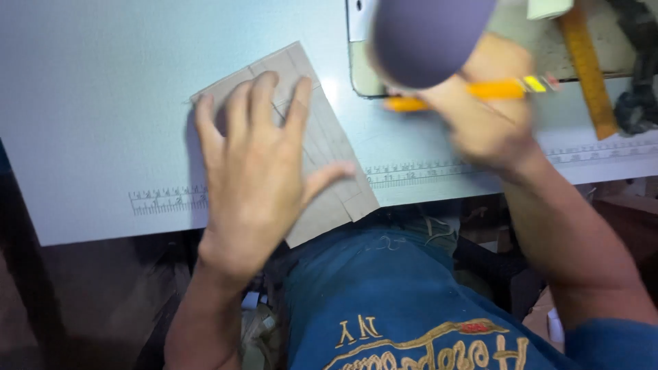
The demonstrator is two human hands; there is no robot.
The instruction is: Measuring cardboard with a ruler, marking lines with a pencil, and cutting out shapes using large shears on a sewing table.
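The left hand (257, 171) lies flat, fingers spread, on the cardboard piece (322, 147); the right hand (483, 113) (blurred) grips a yellow pencil (473, 92). Firm, even pressure should keep the cardboard from shifting on the worktop (103, 103).

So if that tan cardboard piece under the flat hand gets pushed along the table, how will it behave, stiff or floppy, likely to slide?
The cardboard piece looks thin and flat, so it is probably light and fairly stiff, bending only a little. It lies on a smooth pale table, so it would likely slide easily; the left hand pressing flat on it suggests that. Its corner overhangs the table edge, so lifting there seems easy.
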